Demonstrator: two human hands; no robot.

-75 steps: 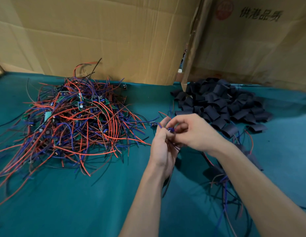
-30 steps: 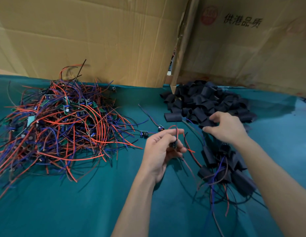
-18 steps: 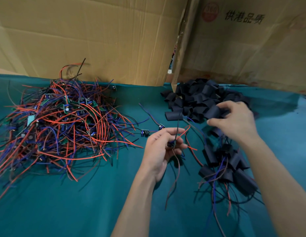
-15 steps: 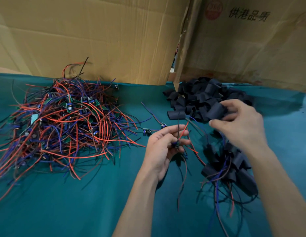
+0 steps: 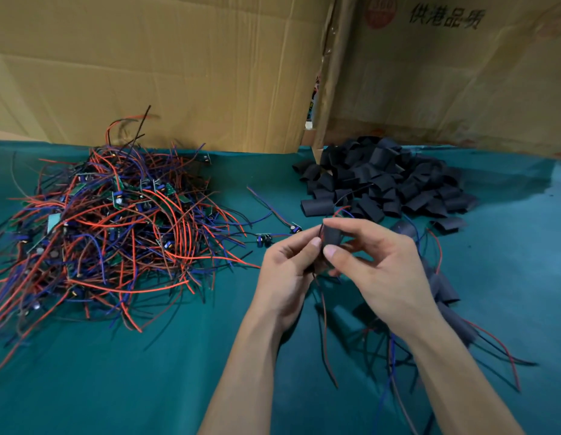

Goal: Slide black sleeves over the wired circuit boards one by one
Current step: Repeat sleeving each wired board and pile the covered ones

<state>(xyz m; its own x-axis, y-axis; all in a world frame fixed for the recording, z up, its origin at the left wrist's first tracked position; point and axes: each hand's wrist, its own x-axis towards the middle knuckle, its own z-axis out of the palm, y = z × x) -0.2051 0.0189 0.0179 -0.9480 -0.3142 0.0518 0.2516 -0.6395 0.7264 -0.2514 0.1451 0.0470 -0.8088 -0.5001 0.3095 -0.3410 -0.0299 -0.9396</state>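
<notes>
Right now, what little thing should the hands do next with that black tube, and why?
Probably push the black sleeve down along the wires toward the left hand. The right hand pinches the sleeve right above the left hand's fingers, which grip the wired board, mostly hidden, its wires dangling below. Sleeve and board meet there, so sliding it on seems next.

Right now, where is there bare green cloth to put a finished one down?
Bare cloth lies in front, between the wire tangle and the left hand. Another bare patch lies right of the sleeved boards, below the black sleeve pile. It is crowded under both hands, where the right hand holds a sleeve.
</notes>
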